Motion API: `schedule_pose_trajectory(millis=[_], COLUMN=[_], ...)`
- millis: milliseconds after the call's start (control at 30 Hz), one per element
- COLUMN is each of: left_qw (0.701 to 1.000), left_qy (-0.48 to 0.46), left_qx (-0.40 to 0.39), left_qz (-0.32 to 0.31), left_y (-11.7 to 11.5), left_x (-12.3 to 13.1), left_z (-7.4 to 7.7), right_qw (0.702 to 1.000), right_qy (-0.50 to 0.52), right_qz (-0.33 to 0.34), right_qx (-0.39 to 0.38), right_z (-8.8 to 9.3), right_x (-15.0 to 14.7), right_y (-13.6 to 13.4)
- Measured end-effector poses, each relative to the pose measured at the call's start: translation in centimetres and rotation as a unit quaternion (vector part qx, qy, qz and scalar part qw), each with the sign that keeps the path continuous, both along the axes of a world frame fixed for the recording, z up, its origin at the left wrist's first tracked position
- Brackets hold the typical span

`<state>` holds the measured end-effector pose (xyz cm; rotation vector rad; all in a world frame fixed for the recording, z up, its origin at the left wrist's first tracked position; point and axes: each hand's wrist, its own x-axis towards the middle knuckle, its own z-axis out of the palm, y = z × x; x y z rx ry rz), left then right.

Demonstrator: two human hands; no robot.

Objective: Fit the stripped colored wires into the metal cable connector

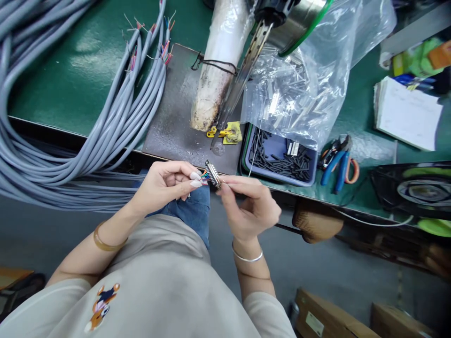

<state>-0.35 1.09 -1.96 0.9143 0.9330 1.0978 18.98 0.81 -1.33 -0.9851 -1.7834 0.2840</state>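
Between my two hands, just off the bench's front edge, is a D-sub connector (213, 174) with a metal shell and rows of pins. My left hand (172, 180) pinches the thin coloured wires (205, 175) that run to the connector's pin side. With thumb and forefinger, my right hand (248, 202) grips the connector's near end. Whether the wires are joined to the pins is too small to tell. Above the connector, a soldering iron (243, 75) points down beside a white wrapped roll, its tip near a yellow sponge (232, 133).
Grey cables (105, 122) with stripped ends heap at the left. A blue tray (280, 174) holds black sleeves, under a plastic bag (299, 94) of small parts. Cutters (340, 164), a paper pad (407, 112) and a solder spool (303, 23) lie rightward. Cardboard boxes (327, 314) stand on the floor.
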Motion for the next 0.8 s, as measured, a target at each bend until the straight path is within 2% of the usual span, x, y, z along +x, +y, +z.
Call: schedule_pose_trajectory(millis=[100, 200, 300, 367, 433, 600, 800], left_qw=[0.999, 0.998, 0.997, 0.996, 0.996, 0.995, 0.989], left_qy=[0.029, 0.041, 0.061, 0.067, 0.062, 0.065, 0.087], left_qx=[-0.03, -0.033, -0.041, -0.043, -0.039, -0.016, -0.003], left_qz=[-0.03, -0.035, -0.001, 0.033, 0.053, 0.078, 0.117], left_y=[0.1, 0.1, 0.2, 0.3, 0.5, 0.8, 1.5], left_x=[0.5, 0.8, 1.1, 1.3, 1.5, 1.8, 1.9], left_z=[0.9, 1.4, 1.6, 1.7, 1.6, 1.2, 1.1], right_qw=[0.998, 0.987, 0.986, 0.991, 0.994, 0.999, 0.999], right_qy=[-0.047, -0.134, -0.151, -0.109, -0.054, -0.032, -0.038], right_qz=[0.043, 0.089, 0.037, -0.035, -0.078, -0.023, -0.03], right_qx=[-0.01, 0.016, 0.054, 0.067, 0.056, -0.017, 0.01], right_z=[1.3, 1.6, 0.8, 0.3, -0.1, -0.6, -1.6], right_x=[0.5, 0.7, 0.8, 1.0, 1.2, 0.2, -1.2], right_y=[0.0, 0.0, 0.2, 0.3, 0.4, 0.8, 1.3])
